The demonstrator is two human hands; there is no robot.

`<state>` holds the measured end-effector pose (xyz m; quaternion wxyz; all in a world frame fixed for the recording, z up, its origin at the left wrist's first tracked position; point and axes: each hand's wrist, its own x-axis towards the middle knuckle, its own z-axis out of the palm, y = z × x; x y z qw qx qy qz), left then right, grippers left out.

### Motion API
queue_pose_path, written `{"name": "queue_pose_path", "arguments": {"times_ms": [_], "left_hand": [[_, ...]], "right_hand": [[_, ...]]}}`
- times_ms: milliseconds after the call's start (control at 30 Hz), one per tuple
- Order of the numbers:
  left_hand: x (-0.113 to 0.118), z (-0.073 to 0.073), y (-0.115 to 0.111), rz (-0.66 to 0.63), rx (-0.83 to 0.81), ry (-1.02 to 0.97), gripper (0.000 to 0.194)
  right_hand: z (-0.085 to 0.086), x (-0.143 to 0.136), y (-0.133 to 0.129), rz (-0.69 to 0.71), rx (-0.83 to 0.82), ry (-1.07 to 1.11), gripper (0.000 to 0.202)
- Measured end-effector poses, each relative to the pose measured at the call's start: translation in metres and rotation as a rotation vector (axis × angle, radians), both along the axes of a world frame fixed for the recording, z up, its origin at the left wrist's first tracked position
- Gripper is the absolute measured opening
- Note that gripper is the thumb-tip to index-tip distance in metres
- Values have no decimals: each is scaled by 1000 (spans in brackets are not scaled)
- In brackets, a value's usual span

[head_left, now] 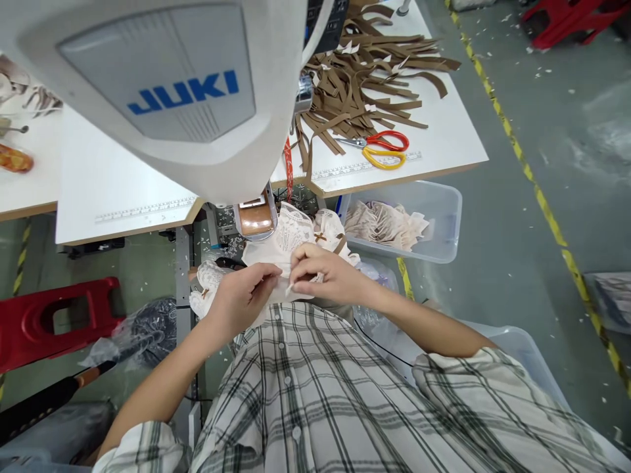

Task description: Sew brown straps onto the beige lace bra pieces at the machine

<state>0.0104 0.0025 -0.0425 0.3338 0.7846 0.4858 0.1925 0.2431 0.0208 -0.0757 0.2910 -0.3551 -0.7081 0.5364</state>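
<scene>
White fabric in two hands, two brown bows

From your head, the single view faces forward and steeply down, over your plaid shirt to your left hand and right hand, the JUKI sewing machine very near.

- Sewing machine before the person, between the counter's left and right parts
- Garment between machine and person
- Strips on the counter, right of the machine
- Scissors just before the strips
- Cloth pieces in the bin, right of the garment
- Stool at far left
</scene>
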Motion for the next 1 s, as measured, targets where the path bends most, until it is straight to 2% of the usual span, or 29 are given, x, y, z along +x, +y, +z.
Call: {"name": "queue_pose_path", "arguments": {"times_ms": [100, 200, 333, 500, 633, 733, 800, 867, 933, 1000], "left_hand": [[1, 7, 0, -25, 47, 13, 14], [2, 9, -1, -41, 52, -27, 14], [-3, 9, -3, -47, 43, -106, 14], [-5, 12, -3, -39, 32, -38, 12], [-1, 12, 4, -11, -104, 75, 8], [4, 3, 7, 22, -147, 87, 8], [10, -6, 5, 98, -193, -40, 5], [17, -15, -1, 216, -273, -277, 2], [23, -22, -7, 333, -313, -496, 6], [26, -25, -12, 382, -275, -572, 11]], "right_hand": [[10, -7, -2, 182, 151, -45, 13], [14, -12, -2, 251, 224, -65, 15], [12, -16, -3, 220, 383, -74, 18], [10, -21, -9, 132, 501, -74, 21], [5, -27, -14, 41, 423, -92, 20], [-1, -30, -16, -61, 227, -52, 19], [-3, -33, -17, -157, 78, 8, 15], [-2, -36, -18, -236, -19, 82, 10], [2, -37, -19, -263, -40, 127, 9], [8, -36, -18, -266, -7, 117, 10]]}}
